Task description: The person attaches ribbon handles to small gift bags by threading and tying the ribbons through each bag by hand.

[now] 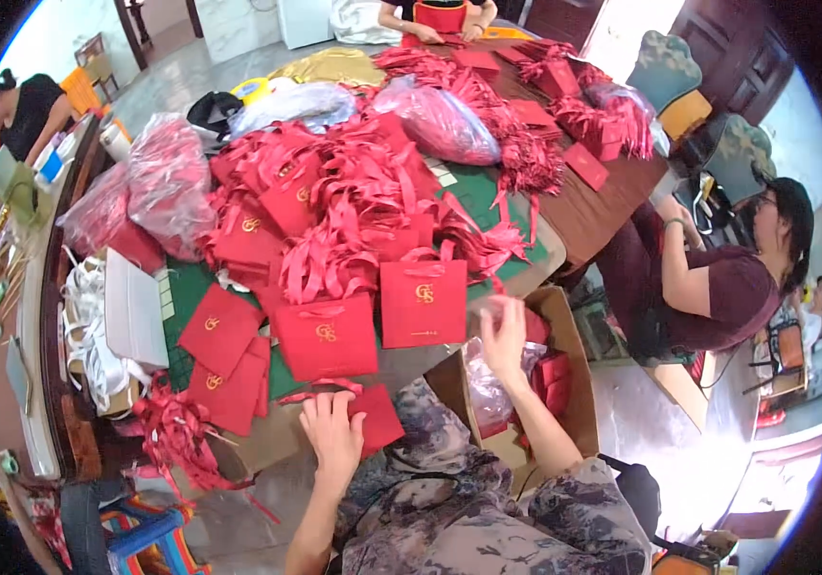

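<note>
Head view: flat, plain red bag (382, 420) against left fingers (340, 406), grip unclear; right fingers (508, 324) apart

Red bags (445, 326), gold emblems (423, 293); green mat (478, 194), perhaps white-squared.

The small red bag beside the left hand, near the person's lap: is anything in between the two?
Nothing visible: in this view the left hand overlaps the left side of the small red bag. A red ribbon shows at the fingertips.

Red bag (380, 422) partly hidden, far person (440, 15) cropped at top
</note>
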Tool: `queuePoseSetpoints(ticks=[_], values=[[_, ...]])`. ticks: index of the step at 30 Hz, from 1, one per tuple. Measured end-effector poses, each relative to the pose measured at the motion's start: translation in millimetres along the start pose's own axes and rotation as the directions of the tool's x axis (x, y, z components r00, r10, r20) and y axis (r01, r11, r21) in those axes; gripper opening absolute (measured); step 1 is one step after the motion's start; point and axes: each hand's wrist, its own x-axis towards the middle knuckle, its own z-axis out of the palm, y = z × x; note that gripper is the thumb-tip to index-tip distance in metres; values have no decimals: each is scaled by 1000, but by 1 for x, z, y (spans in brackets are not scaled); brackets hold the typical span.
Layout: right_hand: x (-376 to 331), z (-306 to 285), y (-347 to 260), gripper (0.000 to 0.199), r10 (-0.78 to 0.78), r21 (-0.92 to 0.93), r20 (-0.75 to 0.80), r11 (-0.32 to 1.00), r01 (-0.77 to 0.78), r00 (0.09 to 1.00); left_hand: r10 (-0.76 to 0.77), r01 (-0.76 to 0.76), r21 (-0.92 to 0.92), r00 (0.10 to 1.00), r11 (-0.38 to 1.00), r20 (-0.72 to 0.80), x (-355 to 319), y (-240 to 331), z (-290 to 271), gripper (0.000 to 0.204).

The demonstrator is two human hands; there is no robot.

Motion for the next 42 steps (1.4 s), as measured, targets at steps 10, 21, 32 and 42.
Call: queuePoseSetpoints(ticks=[10,21,32,42], values=[[11,-13,31,11,-53,-222,-36,974,44,998,0,2,-60,999,998,49,8,3,-2,28],[-89,-6,-88,22,-13,288,403,951,-113,915,-50,58,-159,997,986,55,0,-14,-7,20],[-120,35,-117,25,-272,410,450,909,74,850,-142,158,-240,986,958,83,5,-18,-8,18],[-107,44,-113,13,-286,198,425,955,220,859,-173,195,-272,980,942,102,5,-9,-8,16]])
